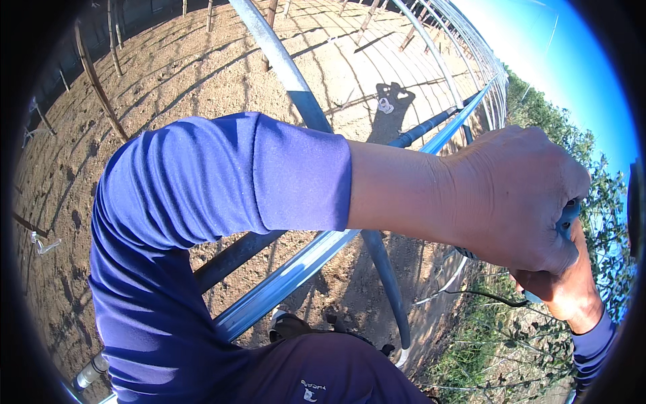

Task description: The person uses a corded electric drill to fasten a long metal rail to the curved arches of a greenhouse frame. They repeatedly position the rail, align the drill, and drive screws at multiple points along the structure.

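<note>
My left arm in a blue sleeve reaches across the view to the right. My left hand (520, 197) is a fist around a teal-blue tool (566, 222); only a small part with dark holes shows, so its kind cannot be told. Just below and behind is my right hand (560, 290), partly covered by the left. Its fingers appear wrapped around the lower part of the same tool, where a bit of teal shows beneath them. Under my left forearm runs a shiny metal channel rail (287, 283), crossed by a curved metal pipe (386, 283).
A galvanized pipe (272, 45) slants beyond my forearm. Several wooden stakes (98, 91) stand in the bare soil (166, 76). Frame hoops (439, 60) recede at the upper right. A thin branch (484, 295) and leafy shrubs (545, 106) are near my hands.
</note>
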The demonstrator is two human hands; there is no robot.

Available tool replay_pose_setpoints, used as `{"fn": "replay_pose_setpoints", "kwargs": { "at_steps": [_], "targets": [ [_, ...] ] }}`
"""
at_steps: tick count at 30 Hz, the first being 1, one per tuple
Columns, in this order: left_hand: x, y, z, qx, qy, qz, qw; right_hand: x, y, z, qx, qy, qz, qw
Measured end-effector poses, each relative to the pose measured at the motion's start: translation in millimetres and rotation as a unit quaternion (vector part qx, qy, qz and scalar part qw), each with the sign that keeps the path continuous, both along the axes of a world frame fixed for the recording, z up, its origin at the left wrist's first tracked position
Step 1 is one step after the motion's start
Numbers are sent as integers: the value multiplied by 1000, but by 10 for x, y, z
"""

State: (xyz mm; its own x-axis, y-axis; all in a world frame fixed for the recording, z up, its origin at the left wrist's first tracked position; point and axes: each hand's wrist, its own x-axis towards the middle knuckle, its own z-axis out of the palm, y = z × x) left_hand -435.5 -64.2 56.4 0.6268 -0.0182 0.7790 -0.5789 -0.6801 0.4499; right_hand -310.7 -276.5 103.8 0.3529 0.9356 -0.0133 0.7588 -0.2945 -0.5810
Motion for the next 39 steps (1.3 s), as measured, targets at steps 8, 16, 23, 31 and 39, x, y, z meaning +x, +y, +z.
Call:
{"fn": "replay_pose_setpoints", "kwargs": {
  "at_steps": [8,16,23,31,39],
  "targets": [
    [-61,65,-2,-6,9,-9,1000,95,-94,-8,36,-85,10,996],
    [-42,56,-3,-1,20,-13,1000,-3,-4,29,8,-101,10,995],
    [18,48,-10,8,5,-3,1000,-187,96,-31,75,123,-171,975],
    [-131,58,6,27,33,31,999,-12,69,109,-18,113,-136,984],
    [-170,54,-5,35,81,28,996,167,-16,24,-47,91,-53,993]
  ]
}}
